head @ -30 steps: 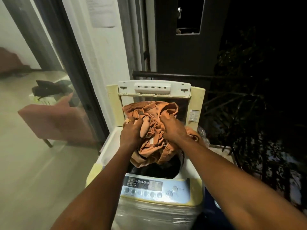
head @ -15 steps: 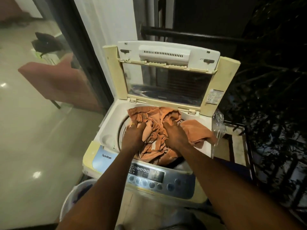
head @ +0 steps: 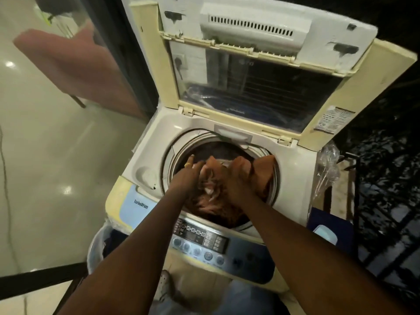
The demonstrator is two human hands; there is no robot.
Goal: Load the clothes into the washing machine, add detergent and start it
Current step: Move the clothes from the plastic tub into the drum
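Both hands reach into the drum (head: 173,153) of the washing machine (head: 145,160), whose lid (head: 345,92) stands raised at the back edge. The left hand (head: 187,178) lies spread on the orange clothes (head: 211,201) with fingers nearly straight, while the right hand (head: 238,180) grips a fold with bent fingers. The clothes sit mostly inside the drum, one flap draped on its right rim.
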